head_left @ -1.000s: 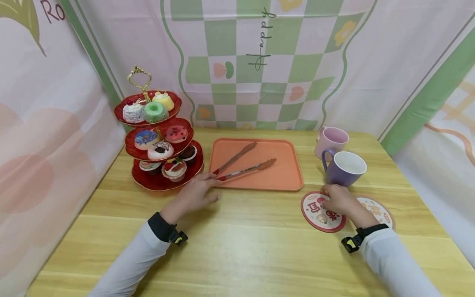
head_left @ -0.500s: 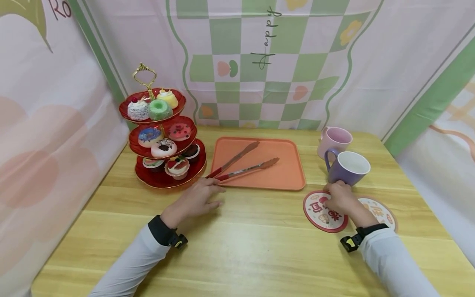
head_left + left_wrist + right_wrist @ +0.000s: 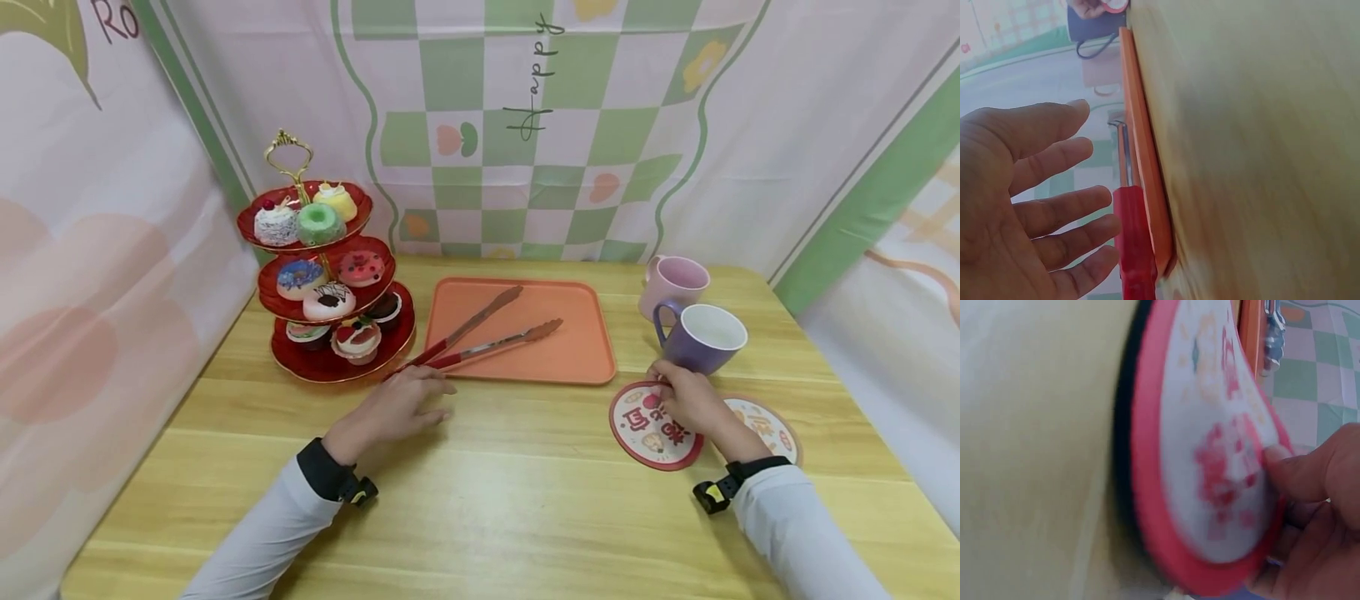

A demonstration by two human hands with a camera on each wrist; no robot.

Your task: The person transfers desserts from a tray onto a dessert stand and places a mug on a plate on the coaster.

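Observation:
My right hand (image 3: 693,404) pinches the far right edge of a round coaster (image 3: 637,421) with a red rim and printed characters. In the right wrist view the thumb lies on the coaster's (image 3: 1179,456) printed face, and the disc is tilted and bent up from the table. My left hand (image 3: 401,406) is by the red handles of a pair of tongs (image 3: 495,343), its fingers spread and loosely extended in the left wrist view. Those tongs lie spread apart across an orange tray (image 3: 581,358), handles sticking out over its near left edge.
A purple mug (image 3: 693,346) stands just beyond my right hand, with a pink mug (image 3: 660,296) behind it. A second coaster (image 3: 772,433) lies partly under my right forearm. At left rises a three-tier red stand (image 3: 300,362) with several cakes and doughnuts.
My right hand has gone from touching the red-rimmed coaster to pinching its edge and raising it slightly. My left hand has drawn back a little, showing more of the tongs' handles.

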